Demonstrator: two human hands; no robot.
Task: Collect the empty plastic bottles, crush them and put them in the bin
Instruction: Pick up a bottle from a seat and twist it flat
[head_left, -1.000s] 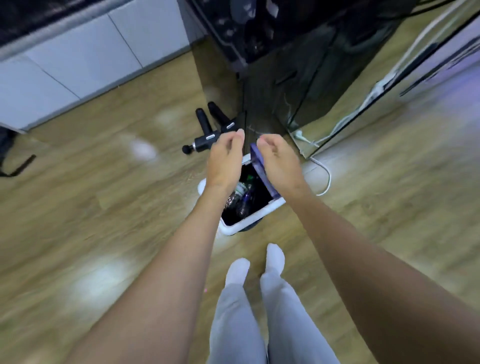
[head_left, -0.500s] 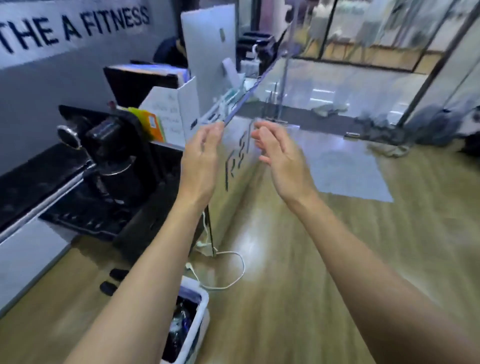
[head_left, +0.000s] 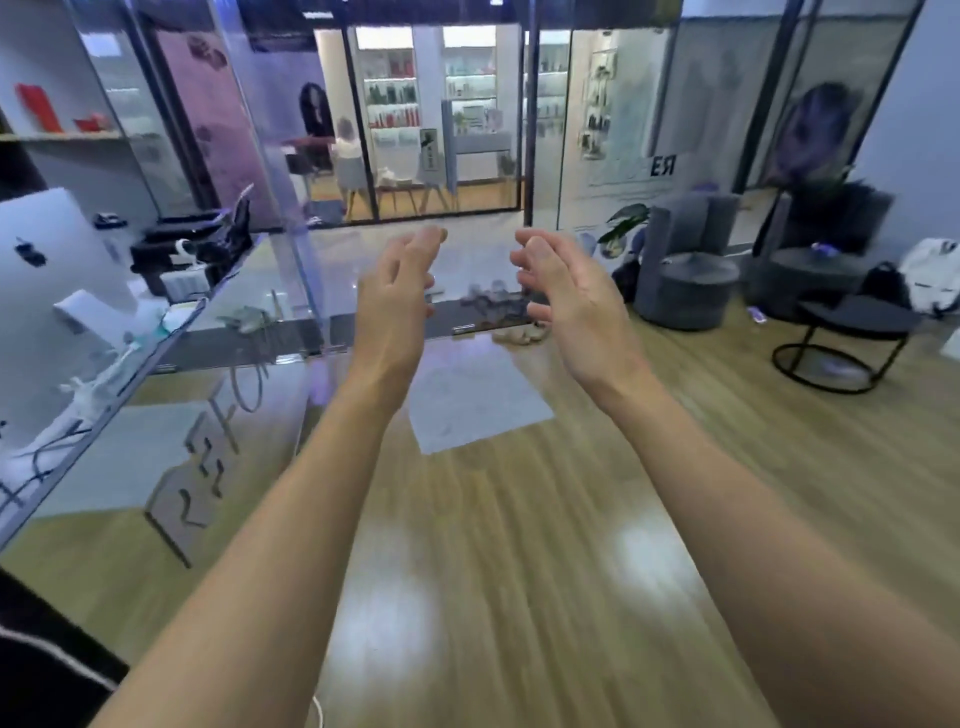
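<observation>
My left hand (head_left: 397, 301) and my right hand (head_left: 569, 299) are raised in front of me at chest height, palms turned toward each other, fingers loosely curled and apart. Neither hand holds anything. The bin is out of view, and I see no plastic bottle that I can make out. The view faces across a wooden floor toward glass doors.
A reception counter (head_left: 171, 332) with a glass top runs along the left, with a white monitor (head_left: 47, 270) on it. A pale floor mat (head_left: 478, 400) lies ahead. Grey pouffes (head_left: 685, 291) and a black round side table (head_left: 852, 338) stand at the right. A white cable (head_left: 317, 712) lies near my feet.
My view has swung up from the white bin on the floor to the room ahead. My hands left the bin's lid and rose, both without anything in them.
</observation>
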